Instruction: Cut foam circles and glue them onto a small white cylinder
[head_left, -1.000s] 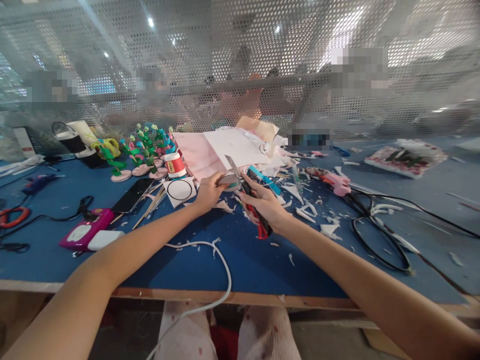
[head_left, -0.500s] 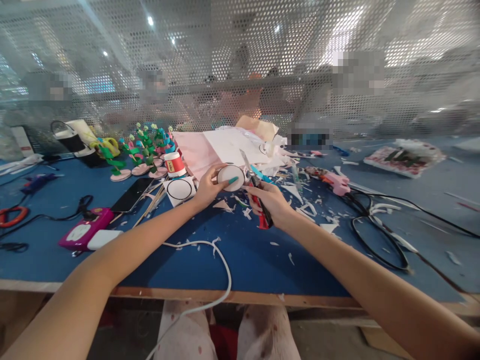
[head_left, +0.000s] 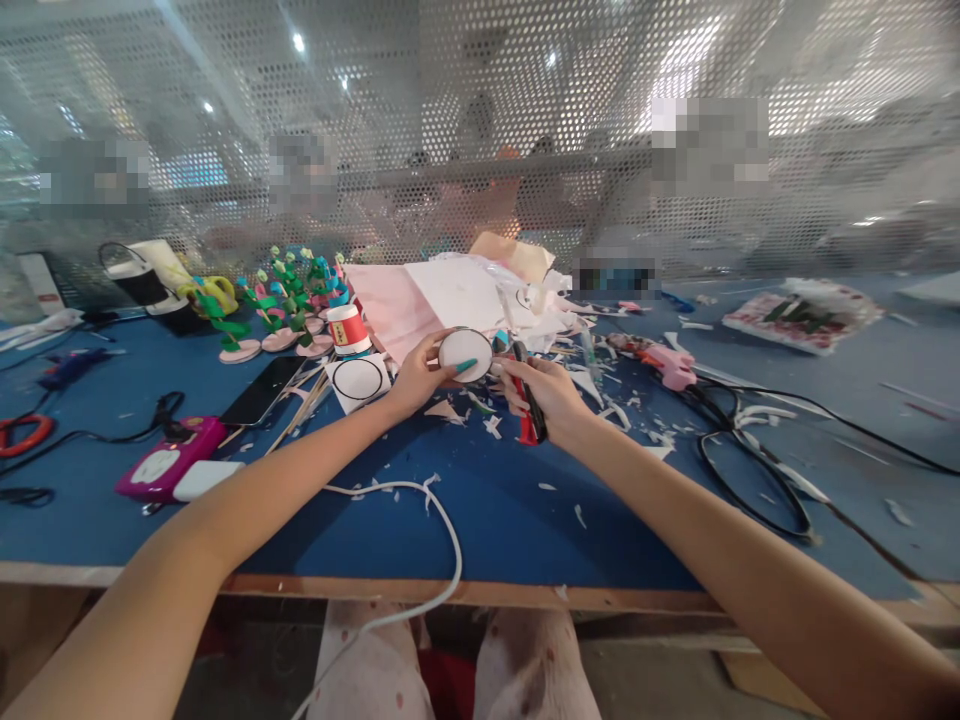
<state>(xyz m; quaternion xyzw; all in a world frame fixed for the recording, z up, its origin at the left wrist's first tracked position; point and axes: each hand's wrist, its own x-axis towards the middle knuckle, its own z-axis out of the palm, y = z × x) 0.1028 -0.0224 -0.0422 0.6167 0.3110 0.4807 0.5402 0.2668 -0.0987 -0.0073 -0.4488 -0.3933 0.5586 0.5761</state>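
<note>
My left hand (head_left: 418,376) pinches a round white disc (head_left: 465,356) with a dark outline round its edge, the thumb pressed flat on its face. Held in my right hand (head_left: 551,392) is a red-and-black utility knife (head_left: 531,405), tilted beside the disc's right side. The right fingertips are at the disc's edge; whether they touch it I cannot tell. The knife's blade is hard to make out. Left of my left hand lies a white square of card (head_left: 360,380) with a black circle drawn on it. Behind that stands a red-and-white paper cup (head_left: 349,330).
Paper scraps (head_left: 491,427) litter the blue table around my hands. Large paper sheets (head_left: 454,295) lie behind. Green craft plants (head_left: 289,295), a phone (head_left: 262,392) and a magenta power block (head_left: 174,460) are at left. A pink glue gun (head_left: 671,367) with its black cord is at right.
The knife has turned more upright and its blade, plain to see before, is now barely visible. My right hand has moved slightly up and right; the disc has shifted slightly right.
</note>
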